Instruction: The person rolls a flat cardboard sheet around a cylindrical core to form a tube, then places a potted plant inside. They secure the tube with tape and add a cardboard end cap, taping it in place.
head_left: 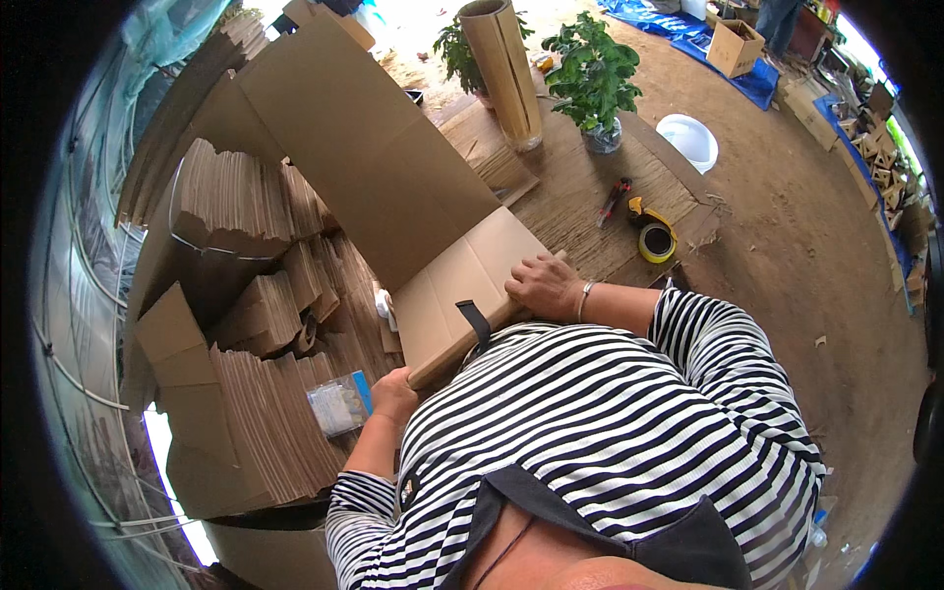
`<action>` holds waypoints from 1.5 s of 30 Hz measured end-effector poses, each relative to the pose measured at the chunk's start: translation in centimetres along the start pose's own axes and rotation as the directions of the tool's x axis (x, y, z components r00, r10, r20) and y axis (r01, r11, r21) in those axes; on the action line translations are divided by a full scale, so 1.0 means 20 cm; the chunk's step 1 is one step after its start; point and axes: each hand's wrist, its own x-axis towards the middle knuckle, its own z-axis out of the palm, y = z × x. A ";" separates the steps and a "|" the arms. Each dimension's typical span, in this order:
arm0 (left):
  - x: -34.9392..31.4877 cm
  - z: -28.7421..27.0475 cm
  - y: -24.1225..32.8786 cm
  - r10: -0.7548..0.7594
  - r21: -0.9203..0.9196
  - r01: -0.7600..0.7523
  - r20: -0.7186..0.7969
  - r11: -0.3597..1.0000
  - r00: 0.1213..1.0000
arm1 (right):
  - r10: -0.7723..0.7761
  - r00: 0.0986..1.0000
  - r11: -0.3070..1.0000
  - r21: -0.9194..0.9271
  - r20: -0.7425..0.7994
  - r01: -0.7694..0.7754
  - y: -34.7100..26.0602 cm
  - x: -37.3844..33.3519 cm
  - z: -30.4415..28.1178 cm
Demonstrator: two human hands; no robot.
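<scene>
A large brown cardboard sheet point(447, 295) lies across the work surface, its near part creased and folded, its near edge against my striped shirt. A long flat panel of it reaches away to the far left. My left hand point(395, 395) is closed round the near left corner. At the right end of the same edge, my right hand point(547, 287) grips the cardboard with curled fingers; its thumb is hidden. Between the hands, a short black strap point(474, 324) hangs over the edge. Right of my right hand lie a yellow tape dispenser point(654, 239) and a red-and-black cutter point(616, 200).
Stacked flat cardboard point(236, 202) and a small clear packet point(339, 405) are on the left. A tall brown tube point(503, 74) and a leafy potted plant point(596, 84) stand at the table's far side. Beyond its right edge is a white bucket point(687, 141).
</scene>
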 end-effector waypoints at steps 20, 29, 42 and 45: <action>0.26 0.07 0.28 0.240 -0.015 -0.244 -0.120 0.970 0.963 | 0.243 0.951 0.902 0.404 -0.188 -0.151 0.48 0.28 -0.03; 0.28 -0.03 0.32 0.163 -0.035 -0.163 0.002 0.986 0.987 | 0.515 0.530 0.851 0.478 -0.673 -0.219 1.63 0.89 -0.44; 0.34 -0.35 0.48 0.104 0.013 -0.104 0.035 0.994 0.994 | 0.511 0.395 0.847 0.370 -0.763 -0.381 1.85 1.19 -0.54; 0.35 -0.34 0.52 0.109 0.001 -0.110 0.047 0.994 0.993 | 0.454 0.388 0.877 0.328 -0.802 -0.350 1.88 1.20 -0.53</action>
